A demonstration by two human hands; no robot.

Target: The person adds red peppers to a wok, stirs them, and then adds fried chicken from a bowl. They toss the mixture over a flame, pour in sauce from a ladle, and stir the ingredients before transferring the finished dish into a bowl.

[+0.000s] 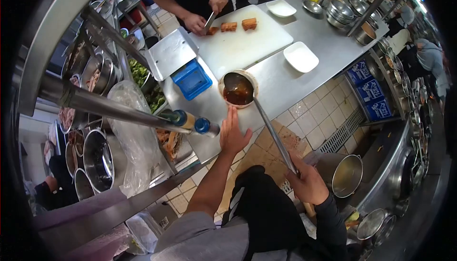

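Note:
My right hand (308,181) is wrapped around the long handle of a metal ladle (272,130). The ladle's bowl dips into dark reddish-brown sauce (240,94) inside a round pale tub (221,88). My left hand (233,135) is open, its fingers stretched out and their tips right at the tub's near side. The tub sits by the near edge of the steel counter (273,79). Left of it are a blue plastic tray (192,79) and bottles with blue caps (203,126).
Across the counter, a person's hands (202,22) cut browned meat pieces (229,26) with a knife on a white cutting board (243,47). White dishes (301,57) stand beside the board. Metal bowls (339,11) are stacked at right. A large pot (347,176) stands lower right.

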